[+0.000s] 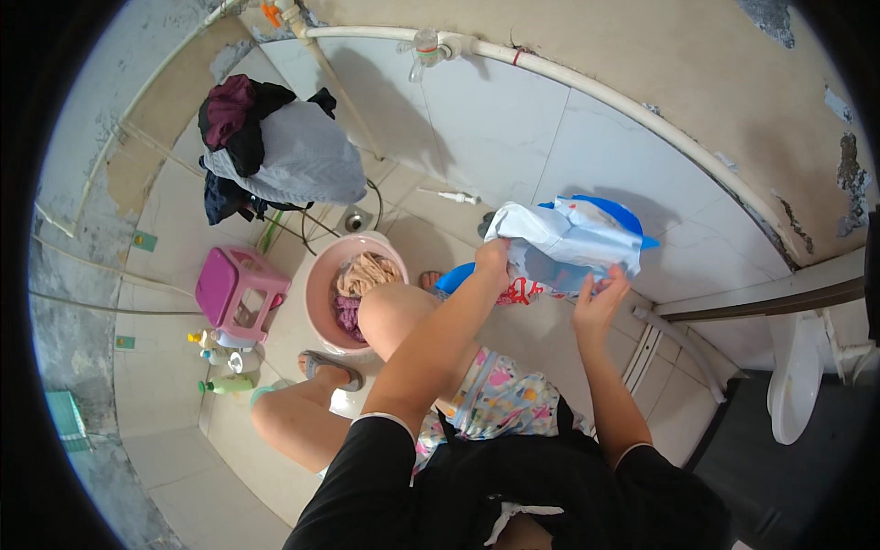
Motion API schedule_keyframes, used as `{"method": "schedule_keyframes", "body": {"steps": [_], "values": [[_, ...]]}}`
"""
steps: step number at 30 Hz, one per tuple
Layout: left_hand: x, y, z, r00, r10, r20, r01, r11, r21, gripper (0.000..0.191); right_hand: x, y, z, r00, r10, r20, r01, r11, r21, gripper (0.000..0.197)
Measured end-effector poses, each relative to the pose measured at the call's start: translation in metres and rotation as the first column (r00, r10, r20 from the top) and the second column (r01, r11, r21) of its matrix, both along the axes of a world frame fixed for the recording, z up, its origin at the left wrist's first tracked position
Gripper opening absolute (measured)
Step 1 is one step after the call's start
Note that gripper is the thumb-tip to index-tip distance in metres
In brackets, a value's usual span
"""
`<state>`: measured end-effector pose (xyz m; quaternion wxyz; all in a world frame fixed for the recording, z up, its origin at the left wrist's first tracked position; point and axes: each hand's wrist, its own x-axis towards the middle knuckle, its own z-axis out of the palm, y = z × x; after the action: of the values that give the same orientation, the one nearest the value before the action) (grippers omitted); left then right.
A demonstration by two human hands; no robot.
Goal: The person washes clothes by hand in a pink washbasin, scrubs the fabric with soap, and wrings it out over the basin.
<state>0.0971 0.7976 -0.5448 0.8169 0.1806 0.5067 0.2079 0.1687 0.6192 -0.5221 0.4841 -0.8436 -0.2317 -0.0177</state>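
Observation:
Both my hands are on a large white and blue plastic bag with red printed writing, held above the tiled floor. My left hand grips the left side of its mouth. My right hand has its fingertips at the right side of the mouth, thumb and fingers around the edge. The bag gapes towards me, showing a grey-blue inside; what it contains is hidden. Left of my knee stands a pink plastic basin. In it lie a beige cloth and a purple knitted cloth.
A pink plastic stool stands left, beside several bottles, one of them green. Behind are heaped clothes, a floor drain and a white pump dispenser head. A tap juts from the wall pipe; a white ceramic fixture is right.

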Motion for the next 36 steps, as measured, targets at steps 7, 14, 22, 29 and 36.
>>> {"method": "schedule_keyframes", "body": {"steps": [7,14,22,29,36], "values": [[0.000,-0.002,0.019,0.991,-0.124,-0.046,0.126,0.991,0.046,0.035,0.050,0.037,0.019,0.964,0.105,0.244,-0.008,0.930,-0.368,0.081],[0.003,-0.008,0.018,0.976,-0.219,0.013,0.217,0.970,0.111,0.031,0.073,0.036,-0.031,0.778,0.605,-0.172,-0.611,0.663,-0.433,0.060],[-0.010,0.013,0.019,0.803,-0.386,-0.453,0.552,0.767,0.326,0.048,0.064,0.044,-0.033,0.891,0.377,-0.251,-0.437,0.863,-0.255,0.025],[-0.015,-0.014,0.062,0.662,0.409,-0.628,0.748,-0.311,0.586,0.063,0.059,0.053,-0.018,0.915,0.264,-0.305,-0.329,0.926,-0.186,0.025],[0.005,-0.035,0.044,0.760,0.140,-0.635,0.607,-0.505,0.614,0.062,0.052,0.058,0.012,0.897,0.392,-0.204,-0.426,0.890,-0.163,0.029]]}}
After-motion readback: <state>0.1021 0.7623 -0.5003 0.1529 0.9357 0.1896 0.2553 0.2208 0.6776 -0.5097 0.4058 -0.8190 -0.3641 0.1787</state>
